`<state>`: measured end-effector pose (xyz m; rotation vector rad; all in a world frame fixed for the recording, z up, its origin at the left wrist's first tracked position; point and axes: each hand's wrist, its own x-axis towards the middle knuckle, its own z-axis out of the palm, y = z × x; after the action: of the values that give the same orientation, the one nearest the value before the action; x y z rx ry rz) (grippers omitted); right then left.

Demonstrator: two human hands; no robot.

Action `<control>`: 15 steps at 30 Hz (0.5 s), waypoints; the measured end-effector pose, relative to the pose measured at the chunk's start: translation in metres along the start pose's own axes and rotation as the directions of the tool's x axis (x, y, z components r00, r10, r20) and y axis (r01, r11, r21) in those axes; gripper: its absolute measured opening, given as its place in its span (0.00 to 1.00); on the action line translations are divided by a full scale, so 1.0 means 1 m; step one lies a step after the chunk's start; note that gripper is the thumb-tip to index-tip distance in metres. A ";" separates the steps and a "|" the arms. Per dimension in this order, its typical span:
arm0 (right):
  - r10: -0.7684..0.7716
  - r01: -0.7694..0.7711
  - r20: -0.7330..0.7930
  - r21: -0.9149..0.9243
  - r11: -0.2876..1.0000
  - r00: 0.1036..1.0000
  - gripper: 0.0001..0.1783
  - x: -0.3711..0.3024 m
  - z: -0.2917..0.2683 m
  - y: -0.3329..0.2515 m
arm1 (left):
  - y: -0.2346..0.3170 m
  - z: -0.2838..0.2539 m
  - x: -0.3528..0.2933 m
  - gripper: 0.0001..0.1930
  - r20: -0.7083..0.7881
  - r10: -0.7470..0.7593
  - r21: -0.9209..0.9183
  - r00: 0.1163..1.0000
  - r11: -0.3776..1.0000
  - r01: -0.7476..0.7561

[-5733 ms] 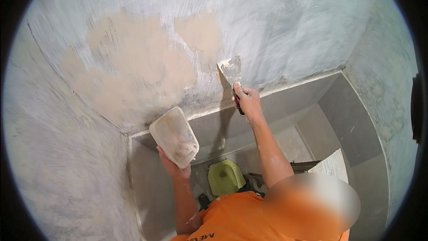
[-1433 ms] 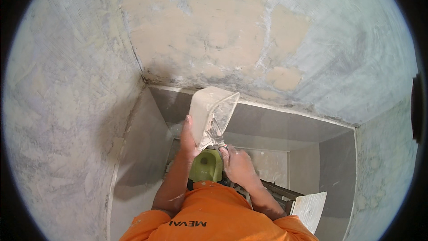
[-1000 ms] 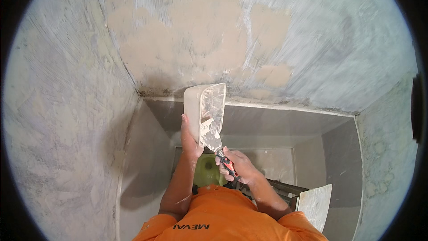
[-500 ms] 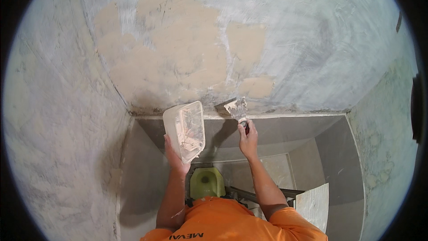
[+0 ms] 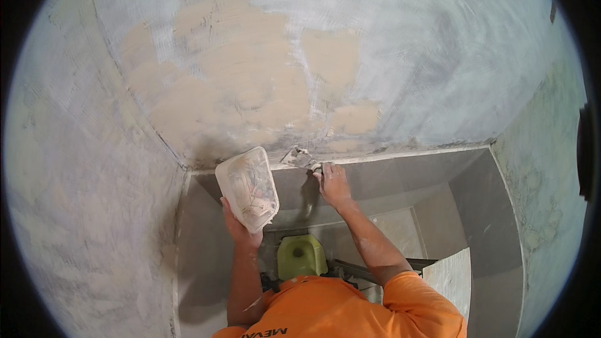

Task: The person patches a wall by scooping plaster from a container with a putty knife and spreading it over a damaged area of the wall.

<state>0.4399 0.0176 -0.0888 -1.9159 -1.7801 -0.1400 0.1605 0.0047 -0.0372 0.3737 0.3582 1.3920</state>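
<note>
My left hand [image 5: 241,226] grips a translucent plastic tub [image 5: 248,188] from below and behind, its mouth tilted so the pale pink filler smeared inside shows. In my right hand [image 5: 333,184] is a putty knife [image 5: 299,157], its fingers closed round the handle. The blade points left, with some filler on it, close to the bottom of the wall just above the tile edge; whether it touches the wall I cannot tell. Beige patches of filler [image 5: 244,69] cover part of the grey-white wall [image 5: 426,56] ahead of me.
Grey tiles [image 5: 375,181] line the lower wall, topped by a pale ledge line. Below me is a green squat toilet [image 5: 302,256]. A pale board [image 5: 448,278] stands at the lower right beside dark bars. Rough plastered walls rise on the left [image 5: 69,181] and right [image 5: 551,181].
My right hand has moved left and turned, so the putty knife's blade now points left instead of up. The tub has shifted slightly left and down. My view has shifted a little.
</note>
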 end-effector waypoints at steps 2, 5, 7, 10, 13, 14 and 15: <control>0.006 -0.002 -0.047 0.079 0.997 0.999 0.22 -0.007 -0.002 0.000 | -0.001 0.007 0.000 0.33 0.010 -0.010 0.009 1.000 1.000 0.010; 0.111 -0.065 -0.117 0.341 0.938 0.987 0.21 -0.011 -0.015 -0.012 | 0.003 0.002 -0.002 0.33 -0.011 0.020 0.038 1.000 0.999 -0.019; 0.231 -0.143 -0.117 0.504 0.852 0.966 0.21 -0.013 -0.021 -0.013 | 0.003 -0.004 -0.001 0.33 -0.065 0.013 -0.032 0.998 0.999 -0.016; 0.387 -0.188 -0.167 0.661 0.727 0.907 0.25 0.000 -0.021 -0.010 | 0.005 -0.002 -0.001 0.34 -0.096 0.057 0.063 0.994 0.997 -0.052; 0.395 -0.351 0.117 0.722 0.597 0.911 0.26 0.013 -0.018 -0.005 | 0.009 -0.011 0.000 0.34 -0.054 0.041 0.033 0.998 0.999 -0.040; 0.392 -0.353 0.122 0.721 0.596 0.912 0.26 0.014 -0.014 -0.009 | 0.012 -0.014 -0.001 0.34 -0.059 0.043 0.033 0.997 0.999 -0.041; 0.428 -0.406 0.205 0.790 0.458 0.880 0.26 0.015 -0.006 -0.009 | 0.012 -0.011 -0.001 0.34 -0.072 0.036 0.036 0.997 0.999 -0.033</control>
<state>0.4346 0.0291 -0.0746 -1.5155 -0.9612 0.7350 0.1446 0.0062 -0.0414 0.3604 0.4378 1.4374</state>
